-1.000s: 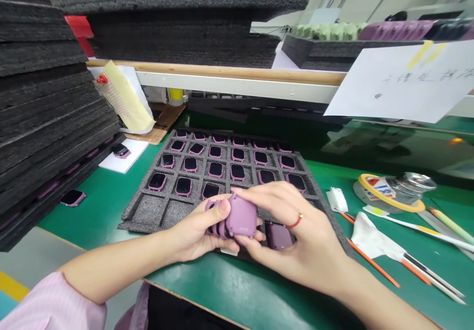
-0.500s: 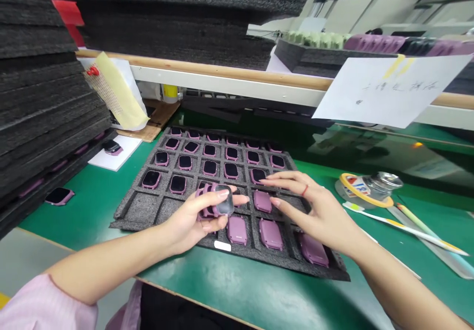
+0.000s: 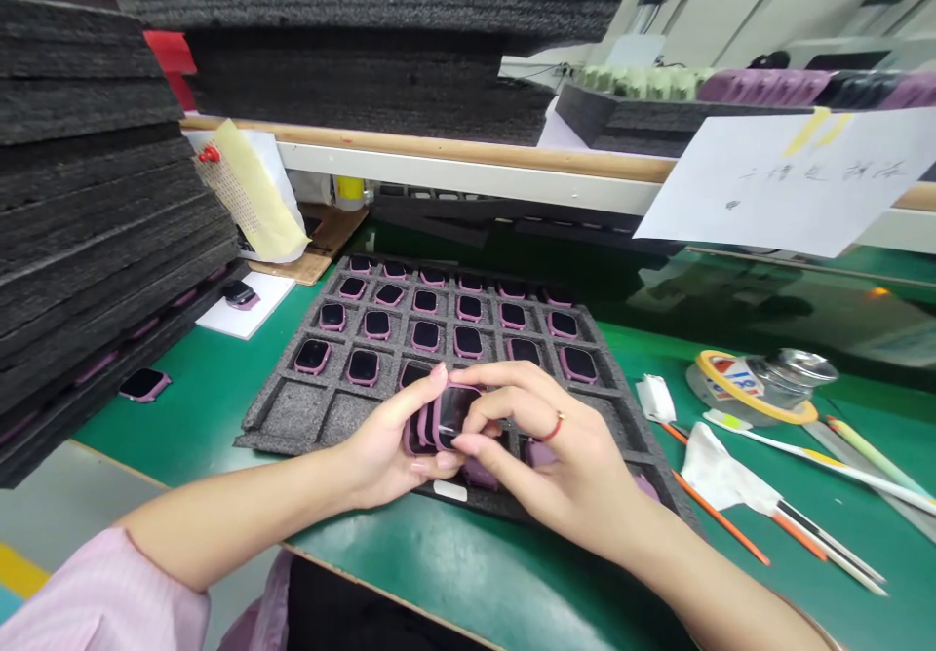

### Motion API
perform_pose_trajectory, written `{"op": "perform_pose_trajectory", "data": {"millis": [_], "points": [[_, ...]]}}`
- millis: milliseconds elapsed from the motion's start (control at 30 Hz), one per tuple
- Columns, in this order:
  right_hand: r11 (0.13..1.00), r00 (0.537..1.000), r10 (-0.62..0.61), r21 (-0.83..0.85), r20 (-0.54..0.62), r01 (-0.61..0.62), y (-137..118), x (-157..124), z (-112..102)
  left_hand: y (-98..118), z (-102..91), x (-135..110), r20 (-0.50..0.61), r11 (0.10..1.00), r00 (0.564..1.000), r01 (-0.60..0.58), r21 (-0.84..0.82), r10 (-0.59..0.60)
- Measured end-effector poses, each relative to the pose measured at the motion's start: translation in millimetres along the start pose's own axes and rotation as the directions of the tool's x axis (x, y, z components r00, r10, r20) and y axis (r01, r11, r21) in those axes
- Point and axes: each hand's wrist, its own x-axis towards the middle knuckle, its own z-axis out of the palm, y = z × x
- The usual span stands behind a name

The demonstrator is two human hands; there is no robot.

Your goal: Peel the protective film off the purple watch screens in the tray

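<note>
My left hand (image 3: 387, 446) is closed round a small stack of purple watch bodies (image 3: 433, 422), dark screens facing me. My right hand (image 3: 545, 446), with a red ring, pinches the front watch body of that stack between thumb and fingers. Both hands hover over the near edge of a dark grey foam tray (image 3: 292, 407) on the green table. The tray's cells hold several purple watch bodies (image 3: 364, 366), screens up in the far rows. Two near-left cells are bare. Some near cells are hidden under my hands.
Tall stacks of dark foam trays (image 3: 88, 203) rise at the left and on the shelf behind. A loose watch body (image 3: 144, 384) lies at the left. At the right are a tape roll (image 3: 746, 383), brushes and sticks (image 3: 797, 446) and a white cloth (image 3: 721, 476). A paper sheet (image 3: 790, 183) hangs from the shelf.
My right hand, spread over the tray's near cells half a second ago, has come back to the stack in my left hand and closed on its front watch body.
</note>
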Motion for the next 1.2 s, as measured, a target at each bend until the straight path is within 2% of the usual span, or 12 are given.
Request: {"op": "perform_pose_trajectory", "data": {"millis": [100,200,300,367,600,700,767,833,900,1000,1100,1200], "points": [[0.985,0.981,0.126,0.135,-0.151,-0.106,0,1,-4,-1,-0.1,-2,0.006,0.999,0.999,0.041,0.019,-0.042],[0.907,0.895,0.33,0.365,-0.301,-0.211,0,1,-7,-1,0.5,-3,0.013,0.998,0.998,0.053,0.018,-0.053],[0.803,0.82,0.469,0.544,-0.328,-0.241,1,-2,-8,1,1.4,-3,0.018,0.998,0.998,0.063,0.013,-0.063],[0.786,0.812,0.481,0.573,-0.33,-0.233,1,-3,-8,1,1.9,-3,0.018,0.998,0.998,0.065,0.017,-0.065],[0.885,0.87,0.343,0.432,-0.355,-0.173,4,-4,-11,1,3.4,-2,0.02,0.998,0.998,0.053,0.045,-0.054],[0.953,0.884,0.235,0.274,-0.405,-0.128,6,-7,-15,1,3.1,-2,0.04,0.997,0.998,0.046,0.054,-0.048],[0.99,0.902,0.113,0.128,-0.416,-0.065,6,-9,-19,1,2.2,-2,0.052,0.997,0.998,0.04,0.06,-0.043],[0.999,0.944,-0.036,-0.007,-0.329,0.036,4,-12,-23,1,1.2,-1,0.058,0.998,0.997,0.038,0.058,-0.042],[0.99,0.979,-0.134,-0.067,-0.151,0.125,-1,-16,-26,1,0.5,-2,0.06,0.998,0.997,0.046,0.047,-0.048],[0.991,0.991,-0.129,-0.031,0.028,0.13,-7,-26,-26,1,1.1,-3,0.057,0.998,0.997,0.056,0.041,-0.058],[0.989,0.988,-0.146,0.001,0.044,0.146,-7,-30,-19,1,2.8,-3,0.056,0.997,0.996,0.064,0.041,-0.067],[0.969,0.968,-0.247,-0.01,0.053,0.248,-4,-26,-13,0,3.0,-4,0.058,0.997,0.997,0.051,0.054,-0.054]]}}
